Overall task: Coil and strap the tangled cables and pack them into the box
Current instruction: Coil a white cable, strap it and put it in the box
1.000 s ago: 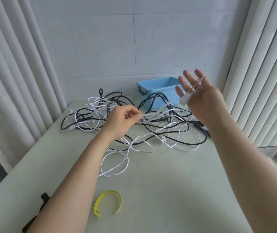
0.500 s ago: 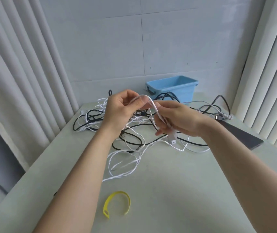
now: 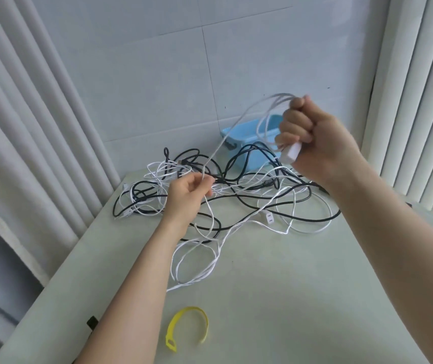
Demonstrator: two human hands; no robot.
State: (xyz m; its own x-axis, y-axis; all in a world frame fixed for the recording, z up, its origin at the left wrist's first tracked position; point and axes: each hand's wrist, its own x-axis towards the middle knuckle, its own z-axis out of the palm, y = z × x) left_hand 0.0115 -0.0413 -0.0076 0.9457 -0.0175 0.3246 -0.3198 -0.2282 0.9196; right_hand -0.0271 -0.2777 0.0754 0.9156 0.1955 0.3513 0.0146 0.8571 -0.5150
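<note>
**Position of parts.** The tangle of black and white cables lies on the far half of the worktop, up against the blue box, which stands at the far edge. No cable appears to lie inside the box, though a hand hides part of it. A yellow strap lies near the near edge, apart from the tangle. A black strap shows at the near left edge.

**Hands.** The right hand is raised above the box. It is clenched round gathered turns of one white cable, and the white plug sticks out below the fist. The left hand is low over the tangle and pinches the same cable where it leaves the heap. The cable runs taut between the two hands.

**Handling.**
- The cable is judged to be light, thin and limp. It will not hold a coil unless it is gripped or strapped.
- The run is likely to snag where it crosses the black cables. Draw it out slowly rather than jerk it.
- Take hold at the plug end to anchor the coil, and feed the free run through a loose pinch.
- Do not strain the joint between plug and cable.

**Change from the earlier frames.** Half a second ago both hands were close together, low over the tangle, working one loop. The right hand has since moved up and away toward the far right, drawing out the run. The left hand has stayed low. The yellow strap has not been touched.
</note>
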